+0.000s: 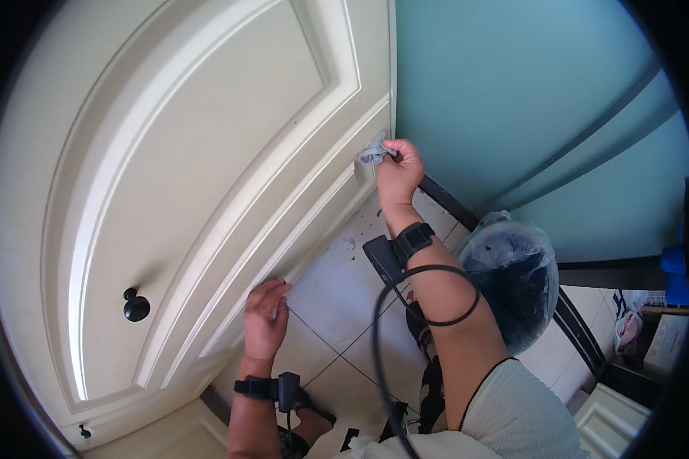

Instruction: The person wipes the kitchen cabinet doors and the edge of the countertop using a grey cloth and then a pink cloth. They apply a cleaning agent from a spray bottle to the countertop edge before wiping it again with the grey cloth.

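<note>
My right hand (pixel 401 172) pinches a small crumpled grey cloth (pixel 373 150) between thumb and fingers. The cloth lies against the right-hand end of a cream panelled cabinet door (pixel 224 109), close to its narrow side edge. Lower down, my left hand (pixel 266 315) is at the door's bottom edge, its fingers bent and the thumb apart from them. Nothing shows in that hand, though whether the fingertips press on the door is hard to see. A round black knob (pixel 136 308) sticks out of the door at the lower left.
Beside my right arm stands a bin lined with clear plastic (pixel 508 281). A teal panel (pixel 511 97) rises at the right. Dark specks mark the pale floor tiles (pixel 344 252). A black cable (pixel 377 344) loops from my right wrist strap. Boxes and bags (pixel 628 324) sit far right.
</note>
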A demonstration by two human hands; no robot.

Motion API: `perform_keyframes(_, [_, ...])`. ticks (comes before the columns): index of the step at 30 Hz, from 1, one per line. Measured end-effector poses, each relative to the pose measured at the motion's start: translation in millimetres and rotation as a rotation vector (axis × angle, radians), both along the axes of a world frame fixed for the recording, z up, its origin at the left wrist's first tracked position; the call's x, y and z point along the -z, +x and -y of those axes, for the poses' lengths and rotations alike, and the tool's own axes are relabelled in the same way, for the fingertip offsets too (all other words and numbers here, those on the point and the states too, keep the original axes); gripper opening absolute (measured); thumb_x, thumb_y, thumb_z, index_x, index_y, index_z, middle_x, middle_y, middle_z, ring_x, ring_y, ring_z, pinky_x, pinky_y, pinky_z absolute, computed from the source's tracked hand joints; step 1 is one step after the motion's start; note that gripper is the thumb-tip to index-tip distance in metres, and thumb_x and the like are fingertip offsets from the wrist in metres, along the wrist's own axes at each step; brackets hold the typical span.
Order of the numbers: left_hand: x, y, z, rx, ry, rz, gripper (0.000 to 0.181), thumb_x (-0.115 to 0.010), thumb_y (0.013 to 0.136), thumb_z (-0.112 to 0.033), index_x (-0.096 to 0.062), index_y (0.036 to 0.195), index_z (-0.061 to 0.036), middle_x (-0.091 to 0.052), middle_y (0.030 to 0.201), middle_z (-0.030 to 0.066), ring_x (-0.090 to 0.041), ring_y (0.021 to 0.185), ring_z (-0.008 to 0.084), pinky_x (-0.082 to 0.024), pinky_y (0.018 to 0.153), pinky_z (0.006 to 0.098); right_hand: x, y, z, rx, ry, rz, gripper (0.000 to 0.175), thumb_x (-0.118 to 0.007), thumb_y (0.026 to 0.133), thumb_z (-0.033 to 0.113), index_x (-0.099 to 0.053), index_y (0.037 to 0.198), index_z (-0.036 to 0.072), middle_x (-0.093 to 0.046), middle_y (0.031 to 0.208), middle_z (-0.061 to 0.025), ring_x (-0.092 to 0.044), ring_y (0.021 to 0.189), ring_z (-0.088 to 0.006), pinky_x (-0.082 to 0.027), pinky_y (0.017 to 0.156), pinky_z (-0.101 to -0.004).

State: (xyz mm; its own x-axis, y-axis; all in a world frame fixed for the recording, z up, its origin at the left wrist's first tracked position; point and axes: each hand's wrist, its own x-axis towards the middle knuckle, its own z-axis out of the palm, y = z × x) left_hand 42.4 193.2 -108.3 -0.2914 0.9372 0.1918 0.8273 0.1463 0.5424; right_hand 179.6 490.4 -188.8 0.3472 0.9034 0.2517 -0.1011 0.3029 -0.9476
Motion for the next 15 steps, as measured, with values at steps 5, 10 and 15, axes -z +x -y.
perform_keyframes(5, [9,-3,3,0.014,-0.005,-0.020,0.027,-0.063,0.077,0.004,-0.069,0.099,-0.0094,-0.066,0.106,0.0092,-0.061,0.099,0.0294,-0.050,0.086,0.0376,-22,-7,46,-0.165,0.117,0.315,0.026,-0.056,0.068,-0.013,-0.066,0.083,0.006,-0.061,0.081,-0.0095,-0.063,0.073,-0.0242,-0.050,0.068,-0.0309])
perform_keyframes(10, [2,4,7,0.006,-0.021,0.046,0.027,-0.064,0.077,0.004,-0.070,0.099,-0.0093,-0.066,0.107,0.0096,-0.061,0.102,0.0290,-0.050,0.089,0.0376,-35,13,37,-0.380,0.161,0.507,0.024,-0.056,0.072,-0.009,-0.066,0.086,0.007,-0.060,0.083,-0.0125,-0.061,0.081,-0.0325,-0.051,0.070,-0.0379])
perform_keyframes(15, [-17,1,24,0.012,-0.027,0.028,0.028,-0.063,0.077,0.003,-0.069,0.101,-0.0098,-0.066,0.107,0.0094,-0.061,0.100,0.0298,-0.050,0.088,0.0381,-38,4,78,-0.618,0.394,0.899,0.012,-0.057,0.076,0.001,-0.063,0.085,0.006,-0.059,0.085,-0.0128,-0.061,0.082,-0.0345,-0.051,0.073,-0.0408])
